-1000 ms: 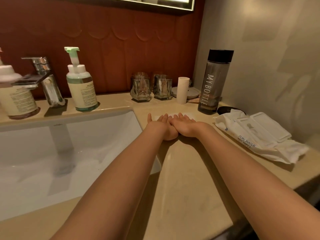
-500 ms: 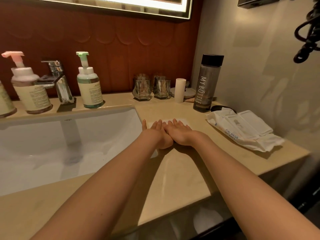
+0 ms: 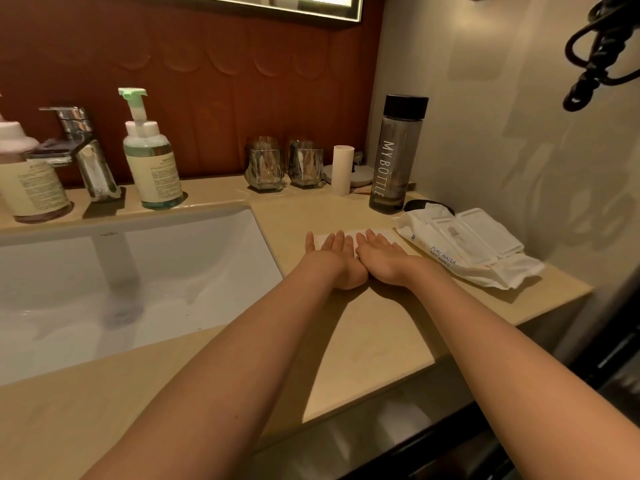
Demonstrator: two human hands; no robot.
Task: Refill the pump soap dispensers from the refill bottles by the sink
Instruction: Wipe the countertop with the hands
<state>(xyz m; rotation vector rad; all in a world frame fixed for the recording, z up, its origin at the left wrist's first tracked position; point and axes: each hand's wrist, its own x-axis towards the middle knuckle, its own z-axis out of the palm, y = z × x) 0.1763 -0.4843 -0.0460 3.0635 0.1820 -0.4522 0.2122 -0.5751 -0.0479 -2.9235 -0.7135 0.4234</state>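
Two pump soap dispensers stand behind the sink: one with a green pump (image 3: 151, 164) right of the tap, and one with a white collar (image 3: 24, 174) at the left edge, its pump cut off. My left hand (image 3: 334, 258) and my right hand (image 3: 381, 256) lie flat side by side, fingers straight, pressing on a white folded tissue (image 3: 353, 234) on the counter right of the basin. Neither hand holds anything. Both dispensers are far to the left of my hands.
A white basin (image 3: 194, 271) is sunk in the beige counter (image 3: 363, 341), with a chrome tap (image 3: 83, 150) behind it. Two glass tumblers (image 3: 284, 164), a small white roll (image 3: 343, 169), a dark "MY BOTTLE" flask (image 3: 394, 154) and a wet-wipes pack (image 3: 460, 245) line the back and right.
The view has shifted a little; the left dispenser's pink pump has slipped out of frame. Both hands stay flat on the tissue.
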